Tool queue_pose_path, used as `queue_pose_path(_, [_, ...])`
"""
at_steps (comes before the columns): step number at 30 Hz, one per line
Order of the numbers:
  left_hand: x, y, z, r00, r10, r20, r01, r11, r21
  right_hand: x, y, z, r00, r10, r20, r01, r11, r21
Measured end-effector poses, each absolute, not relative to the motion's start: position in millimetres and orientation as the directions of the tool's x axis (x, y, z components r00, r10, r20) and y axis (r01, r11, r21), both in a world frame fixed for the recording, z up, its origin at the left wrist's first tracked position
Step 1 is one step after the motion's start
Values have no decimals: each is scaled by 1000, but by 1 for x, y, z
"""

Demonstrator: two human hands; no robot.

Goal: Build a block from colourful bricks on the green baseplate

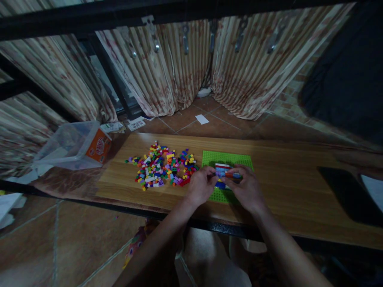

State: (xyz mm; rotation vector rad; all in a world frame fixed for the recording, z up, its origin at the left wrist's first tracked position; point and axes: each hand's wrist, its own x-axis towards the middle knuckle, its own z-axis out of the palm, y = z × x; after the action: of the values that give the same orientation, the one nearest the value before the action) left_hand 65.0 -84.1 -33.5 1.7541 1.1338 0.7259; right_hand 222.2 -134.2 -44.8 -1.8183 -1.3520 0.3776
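Observation:
A green studded baseplate (244, 158) lies on the wooden table, partly covered by my hands. Over its middle is a small group of building bricks (220, 173) in red, white, light blue, yellow and dark blue. My left hand (202, 186) is closed, thumb and fingertips pinching at the left side of these bricks. From the right, my right hand (245, 187) grips at the same bricks, with an orange and dark piece (233, 175) showing between its fingers. The fingers hide how the bricks join, and whether they are pressed onto the baseplate I cannot tell.
A loose pile of many-coloured bricks (155, 167) spreads left of the baseplate. A clear plastic bin (72, 145) with an orange label stands beyond the table's left end. On the right lie a black flat item (350, 195) and white paper (374, 191), near another person's hand (369, 163).

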Motion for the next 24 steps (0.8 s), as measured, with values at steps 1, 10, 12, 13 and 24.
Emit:
queue_pose_path(1, [66,-84,-35,395,919,2,384,-168,908,223,-134,-46,383,898,217,645,-91,-759])
queue_pose_path(10, [75,-82,-42,307,949,-71,399,-60,915,223,-130,-49,418,894,164,617,-146,-774])
queue_pose_path(12, [77,-83,-41,302,949,-89,400,-42,915,224,-130,-49,420,896,145,618,-165,-769])
queue_pose_path(13, [77,-83,-41,302,948,-100,404,-32,914,224,-130,-49,419,898,137,621,-173,-765])
queue_pose_path(24, [70,-87,-30,373,926,-56,443,-125,888,236,-133,-49,363,925,108,687,-188,-702])
